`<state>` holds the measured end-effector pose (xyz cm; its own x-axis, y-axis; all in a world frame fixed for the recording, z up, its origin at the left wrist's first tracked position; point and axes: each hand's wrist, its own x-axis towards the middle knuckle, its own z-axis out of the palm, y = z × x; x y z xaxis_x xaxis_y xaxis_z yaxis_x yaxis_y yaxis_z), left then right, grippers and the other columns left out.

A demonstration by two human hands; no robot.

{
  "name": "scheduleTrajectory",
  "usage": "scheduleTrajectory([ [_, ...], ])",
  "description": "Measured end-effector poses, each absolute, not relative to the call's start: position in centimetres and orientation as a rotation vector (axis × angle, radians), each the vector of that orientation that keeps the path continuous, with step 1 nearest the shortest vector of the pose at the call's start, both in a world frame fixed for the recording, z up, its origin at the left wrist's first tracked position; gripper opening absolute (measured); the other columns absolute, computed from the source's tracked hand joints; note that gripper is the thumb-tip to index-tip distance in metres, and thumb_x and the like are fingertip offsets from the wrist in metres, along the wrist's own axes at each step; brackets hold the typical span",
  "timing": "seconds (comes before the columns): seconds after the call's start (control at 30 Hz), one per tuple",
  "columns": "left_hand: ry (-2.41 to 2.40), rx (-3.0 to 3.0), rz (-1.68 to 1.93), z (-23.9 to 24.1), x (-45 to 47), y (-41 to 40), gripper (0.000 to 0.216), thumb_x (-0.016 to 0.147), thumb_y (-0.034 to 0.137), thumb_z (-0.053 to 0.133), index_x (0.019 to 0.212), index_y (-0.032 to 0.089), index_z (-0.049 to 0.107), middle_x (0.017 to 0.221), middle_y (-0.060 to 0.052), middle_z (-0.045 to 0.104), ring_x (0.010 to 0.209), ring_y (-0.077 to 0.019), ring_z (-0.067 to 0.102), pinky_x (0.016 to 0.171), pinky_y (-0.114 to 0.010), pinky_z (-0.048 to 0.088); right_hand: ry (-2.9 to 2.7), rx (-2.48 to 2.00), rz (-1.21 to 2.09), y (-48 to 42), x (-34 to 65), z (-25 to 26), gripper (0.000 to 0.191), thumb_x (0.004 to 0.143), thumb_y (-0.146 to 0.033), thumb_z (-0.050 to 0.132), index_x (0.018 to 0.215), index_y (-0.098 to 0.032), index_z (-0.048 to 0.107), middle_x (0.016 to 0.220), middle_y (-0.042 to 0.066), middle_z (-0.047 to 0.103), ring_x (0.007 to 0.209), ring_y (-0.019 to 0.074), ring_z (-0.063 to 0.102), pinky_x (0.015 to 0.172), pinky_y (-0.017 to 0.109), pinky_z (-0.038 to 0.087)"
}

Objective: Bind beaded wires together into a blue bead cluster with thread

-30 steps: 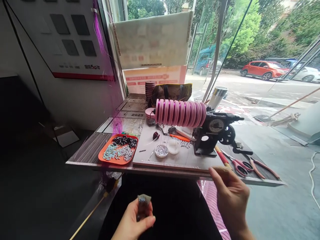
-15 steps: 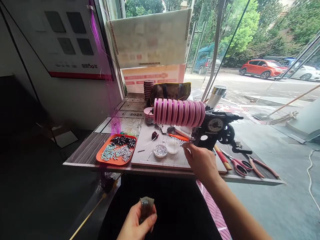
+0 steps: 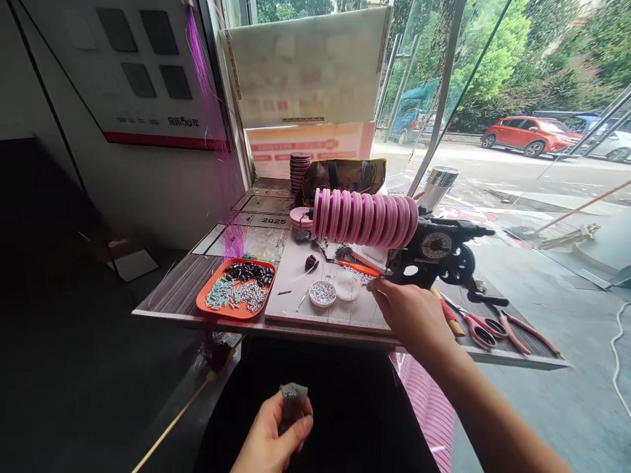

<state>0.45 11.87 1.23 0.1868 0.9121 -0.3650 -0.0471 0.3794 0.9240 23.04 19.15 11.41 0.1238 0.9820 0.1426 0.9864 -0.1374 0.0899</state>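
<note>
My left hand (image 3: 273,430) is closed low over my lap, around a small greyish see-through plastic bag (image 3: 294,395) with its mouth upward. My right hand (image 3: 411,315) reaches to the light board (image 3: 290,269), fingertips pinched together beside some loose silvery beads (image 3: 362,276). Whatever those fingers hold, if anything, is hidden. Left of them are a clear round dish (image 3: 348,287) and a white dish of pale beads (image 3: 323,293). Just above lies an orange-handled tool (image 3: 359,268). Behind the hand stands a black hand-cranked winder (image 3: 436,246) carrying a row of pink spools (image 3: 365,218).
An orange tray (image 3: 203,295) of black, turquoise and silvery pieces sits left on the table. Scissors (image 3: 480,328) and pliers (image 3: 515,338) lie by the right edge. Purple threads (image 3: 234,240) hang down at the left. A dark bag (image 3: 345,176) and stacked discs (image 3: 300,172) stand behind.
The view has shifted slightly, so the table's things appear a little to the right and higher. Both hands keep nearly the same pose; the left still holds the plastic bag.
</note>
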Motion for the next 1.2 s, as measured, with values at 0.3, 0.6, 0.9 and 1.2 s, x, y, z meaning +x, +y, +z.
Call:
scheduleTrajectory([
  [0.3,1.110,0.850,0.844,2.8,0.3,11.6,0.032,0.066,0.036,0.068,0.090,0.017,0.059,0.055,0.005,0.044,0.044,-0.0055,0.026,0.043,-0.021,0.013,-2.121,-2.373,-0.283,18.5,23.1,11.9,0.025,0.090,-0.025,0.040,0.091,-0.026,0.065,0.070,0.005,0.068,0.067,0.0203,0.066,0.048,0.025,0.022],
  [0.6,1.094,0.847,0.834,3.2,0.2,11.3,0.030,0.068,0.029,0.060,0.094,0.017,0.056,0.056,0.004,0.045,0.047,-0.0068,0.027,0.045,-0.022,0.014,-2.180,-2.304,-0.296,20.1,22.4,12.8,0.028,0.090,-0.021,0.038,0.101,-0.025,0.063,0.074,0.004,0.069,0.070,0.0178,0.065,0.050,0.025,0.023],
  [0.9,1.096,0.839,0.877,3.3,0.6,11.1,0.024,0.066,0.026,0.061,0.088,0.018,0.058,0.054,0.005,0.043,0.045,-0.0066,0.027,0.044,-0.022,0.014,-2.140,-2.308,-0.341,19.4,22.7,13.1,0.029,0.091,-0.023,0.036,0.110,-0.026,0.059,0.071,0.005,0.068,0.069,0.0191,0.065,0.049,0.026,0.021],
  [1.2,1.119,0.813,0.861,3.2,0.4,11.0,0.025,0.067,0.027,0.059,0.090,0.018,0.056,0.055,0.005,0.044,0.048,-0.0077,0.030,0.045,-0.021,0.019,-2.117,-2.289,-0.291,19.5,22.4,13.3,0.027,0.090,-0.023,0.039,0.105,-0.028,0.061,0.074,0.004,0.069,0.070,0.0191,0.064,0.050,0.025,0.022],
])
